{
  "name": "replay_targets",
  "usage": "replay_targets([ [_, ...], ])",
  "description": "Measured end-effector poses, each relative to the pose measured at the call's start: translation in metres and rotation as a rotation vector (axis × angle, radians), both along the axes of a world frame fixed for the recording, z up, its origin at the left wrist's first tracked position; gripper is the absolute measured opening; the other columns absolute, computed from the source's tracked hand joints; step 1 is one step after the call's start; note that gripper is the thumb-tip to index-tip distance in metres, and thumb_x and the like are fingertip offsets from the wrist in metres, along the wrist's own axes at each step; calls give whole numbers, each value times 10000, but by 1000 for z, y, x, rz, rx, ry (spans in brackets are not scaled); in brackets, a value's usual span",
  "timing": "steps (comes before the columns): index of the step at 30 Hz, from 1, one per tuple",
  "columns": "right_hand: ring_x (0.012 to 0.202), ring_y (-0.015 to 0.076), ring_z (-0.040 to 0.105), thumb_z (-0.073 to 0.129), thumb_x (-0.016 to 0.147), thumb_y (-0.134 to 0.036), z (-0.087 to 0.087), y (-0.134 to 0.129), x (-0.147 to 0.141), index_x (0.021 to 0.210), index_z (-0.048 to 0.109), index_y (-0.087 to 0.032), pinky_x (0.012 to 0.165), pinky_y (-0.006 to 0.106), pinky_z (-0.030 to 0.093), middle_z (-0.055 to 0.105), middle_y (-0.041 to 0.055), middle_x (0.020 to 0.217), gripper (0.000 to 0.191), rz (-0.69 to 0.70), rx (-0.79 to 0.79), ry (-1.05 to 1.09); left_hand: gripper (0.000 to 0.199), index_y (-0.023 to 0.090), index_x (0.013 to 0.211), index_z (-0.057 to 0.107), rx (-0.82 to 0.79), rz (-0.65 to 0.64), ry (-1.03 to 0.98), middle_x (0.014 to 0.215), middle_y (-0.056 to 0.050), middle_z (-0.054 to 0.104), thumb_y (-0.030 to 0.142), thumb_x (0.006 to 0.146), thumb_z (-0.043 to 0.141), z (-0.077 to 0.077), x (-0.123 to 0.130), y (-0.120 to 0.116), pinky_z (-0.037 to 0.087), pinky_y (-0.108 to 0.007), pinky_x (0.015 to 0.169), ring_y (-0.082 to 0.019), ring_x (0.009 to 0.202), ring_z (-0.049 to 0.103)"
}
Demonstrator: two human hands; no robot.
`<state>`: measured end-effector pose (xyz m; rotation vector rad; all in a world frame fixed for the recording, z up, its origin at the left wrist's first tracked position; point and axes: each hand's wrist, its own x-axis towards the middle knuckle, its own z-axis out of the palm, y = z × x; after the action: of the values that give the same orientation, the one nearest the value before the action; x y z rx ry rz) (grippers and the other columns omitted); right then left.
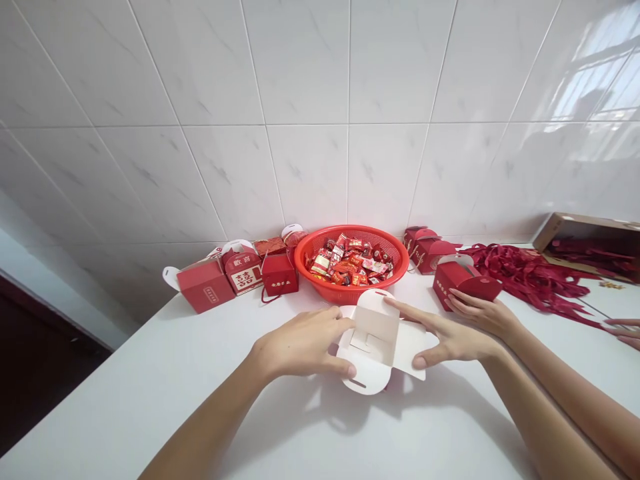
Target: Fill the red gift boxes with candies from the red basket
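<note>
An unfolded gift box point(373, 337) is in front of me, white inside, its flaps spread outward; red shows only at its underside. My left hand point(305, 343) is closed on its left side, with the thumb over the near rounded flap and the other fingers at the left edge. My right hand point(447, 337) holds the right side: the thumb presses on the side flap while the index finger reaches along to the far rounded flap. Just beyond the box is a red plastic basket point(327, 291) full of wrapped candies point(353, 260).
At right, another person's hand point(480, 310) holds a red box point(445, 283). Several red boxes point(205, 283) stand at the left. Dark red ribbons point(520, 270) lie near a cardboard box point(565, 227). More fingers point(627, 332) show at the right edge. A tiled wall point(305, 160) backs the white table point(200, 373).
</note>
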<state>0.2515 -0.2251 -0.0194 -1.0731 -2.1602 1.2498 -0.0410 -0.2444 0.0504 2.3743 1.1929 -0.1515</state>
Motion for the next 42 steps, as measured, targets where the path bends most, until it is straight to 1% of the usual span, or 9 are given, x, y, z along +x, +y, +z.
replay_targets([
  [4, 1439, 329, 401, 835, 718, -324, -6, 0, -2, 1552, 334, -329, 1149, 435, 406, 380, 68, 1593, 973, 22, -12, -14, 416, 278, 1167, 669, -24, 14, 23, 1099, -29, 614, 492, 811, 690, -2, -1, 2, 406, -270, 731, -234, 1011, 597],
  [9, 1288, 324, 552, 811, 719, -478, -8, 0, -3, 1607, 131, -292, 1101, 459, 441, 492, 88, 1520, 1133, 92, -109, -107, 429, 266, 1157, 674, -25, -8, 37, 1102, -29, 606, 508, 802, 694, -4, -3, 4, 408, -266, 740, -232, 1021, 596],
  [14, 1203, 312, 587, 812, 695, -547, -10, -1, -7, 1619, 93, -262, 1056, 449, 463, 545, 104, 1459, 1205, 48, -114, -134, 424, 272, 1195, 664, 42, 11, 52, 1206, -33, 616, 478, 826, 681, -9, -3, 7, 422, -282, 811, -250, 1108, 584],
  [18, 1232, 328, 574, 813, 694, -568, -12, 1, -7, 1620, 119, -265, 1046, 468, 473, 554, 121, 1449, 1196, -12, -63, -91, 449, 269, 1222, 663, 158, 25, 65, 1287, -52, 616, 484, 828, 685, -12, -6, 10, 434, -314, 875, -290, 1178, 571],
  [22, 1335, 336, 507, 759, 742, -613, -12, 7, -3, 1561, 344, -282, 1093, 494, 438, 474, 125, 1525, 977, -14, 84, 52, 421, 248, 1212, 674, 204, -8, -122, 1259, -50, 665, 481, 864, 630, -5, -15, 19, 463, -299, 876, -261, 1127, 617],
  [27, 1221, 310, 604, 546, 894, -654, -9, 14, -4, 1338, 599, -256, 1036, 515, 493, 608, 137, 1375, 599, -234, 260, 235, 342, 198, 1066, 737, 284, 60, -293, 1159, -53, 734, 388, 924, 491, 1, -14, 71, 475, -279, 916, -221, 1068, 650],
  [33, 958, 275, 708, 541, 877, -674, -18, 21, -9, 1135, 663, -229, 886, 453, 574, 705, 124, 1169, 528, -477, 284, 248, 456, 251, 1235, 687, -47, 77, 236, 1351, -42, 663, 361, 796, 632, -17, 17, 156, 472, -271, 948, -250, 1187, 621],
  [37, 874, 252, 708, 551, 875, -646, -24, 22, -13, 1102, 658, -227, 824, 425, 582, 724, 114, 1103, 489, -489, 280, 203, 704, 275, 1411, 543, -74, 73, 310, 1442, -76, 588, 317, 722, 679, -36, 35, 174, 492, -321, 934, -286, 1201, 613],
  [42, 842, 243, 704, 582, 858, -579, -31, 25, -18, 1070, 657, -217, 797, 409, 574, 735, 100, 1021, 427, -526, 279, 219, 521, 218, 1253, 656, 10, 0, 246, 1311, -83, 670, 250, 733, 630, -53, 43, 177, 490, -303, 884, -266, 1111, 642],
])
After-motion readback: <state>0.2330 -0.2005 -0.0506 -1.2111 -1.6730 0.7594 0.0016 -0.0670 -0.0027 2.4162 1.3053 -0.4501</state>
